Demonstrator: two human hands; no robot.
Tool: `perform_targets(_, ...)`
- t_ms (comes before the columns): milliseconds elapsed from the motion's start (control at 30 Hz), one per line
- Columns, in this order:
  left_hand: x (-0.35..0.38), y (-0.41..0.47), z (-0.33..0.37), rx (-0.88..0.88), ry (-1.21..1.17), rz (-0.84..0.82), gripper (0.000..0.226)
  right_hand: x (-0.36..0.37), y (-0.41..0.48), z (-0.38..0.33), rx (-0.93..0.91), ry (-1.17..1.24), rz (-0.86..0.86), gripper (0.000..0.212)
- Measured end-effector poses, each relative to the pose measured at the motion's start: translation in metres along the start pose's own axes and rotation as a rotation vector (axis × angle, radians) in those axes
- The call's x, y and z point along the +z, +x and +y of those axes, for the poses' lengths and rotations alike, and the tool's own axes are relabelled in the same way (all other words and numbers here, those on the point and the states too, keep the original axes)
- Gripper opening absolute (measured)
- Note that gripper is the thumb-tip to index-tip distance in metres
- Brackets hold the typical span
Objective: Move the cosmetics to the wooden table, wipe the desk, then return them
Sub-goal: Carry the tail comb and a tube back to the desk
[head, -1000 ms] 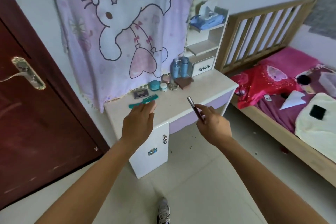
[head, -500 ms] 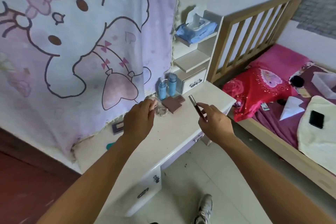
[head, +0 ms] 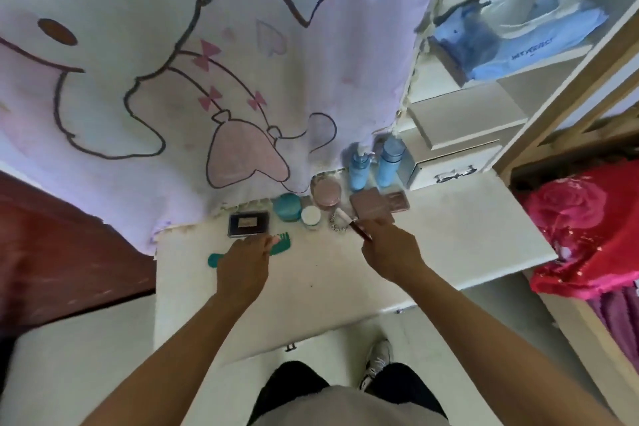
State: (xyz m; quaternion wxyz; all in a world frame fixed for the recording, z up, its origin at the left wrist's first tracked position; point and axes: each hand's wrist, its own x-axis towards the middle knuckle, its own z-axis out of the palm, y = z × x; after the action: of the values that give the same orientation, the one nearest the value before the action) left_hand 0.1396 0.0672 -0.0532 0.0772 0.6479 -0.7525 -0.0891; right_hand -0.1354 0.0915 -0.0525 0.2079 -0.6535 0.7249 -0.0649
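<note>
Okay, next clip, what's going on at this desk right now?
A person stands at a white desk with cosmetics lined up along its back edge. The right hand holds a slim dark pen near a brown palette. The left hand is over a teal comb, fingertips on or just above it. The bottles, jars and dark compact sit on the desk untouched.

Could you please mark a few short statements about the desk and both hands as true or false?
1. The right hand holds a thin dark cosmetic stick. True.
2. The teal plastic comb lies on the bed. False: it lies on the white desk, partly under the left hand.
3. Two blue bottles stand upright at the desk's back. True.
4. The round pink compact sits on the top shelf. False: it stands on the desk.
</note>
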Motion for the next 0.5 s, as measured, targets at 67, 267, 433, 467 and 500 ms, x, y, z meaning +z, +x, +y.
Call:
perform_targets(67,0.007,0.008,0.0,-0.034,0.068,-0.013,0.026,0.007,0.019,0.001,-0.059,-0.005,-0.064,0.045)
perform_targets(267,0.036,0.034,-0.004,-0.03,0.069,-0.117,0.022,0.048,0.041,0.0,-0.166,-0.084,-0.166,0.041)
perform_targets(433,0.071,0.076,-0.012,0.106,0.122,-0.235,0.021,0.077,0.05,0.002,-0.118,-0.104,-0.218,0.039)
perform_targets(467,0.077,0.083,-0.013,0.125,0.131,-0.253,0.021,0.08,0.051,0.002,-0.105,-0.104,-0.219,0.039)
perform_targets(500,0.084,0.088,-0.015,0.142,0.135,-0.268,0.022,0.086,0.05,0.003,-0.086,-0.107,-0.219,0.038)
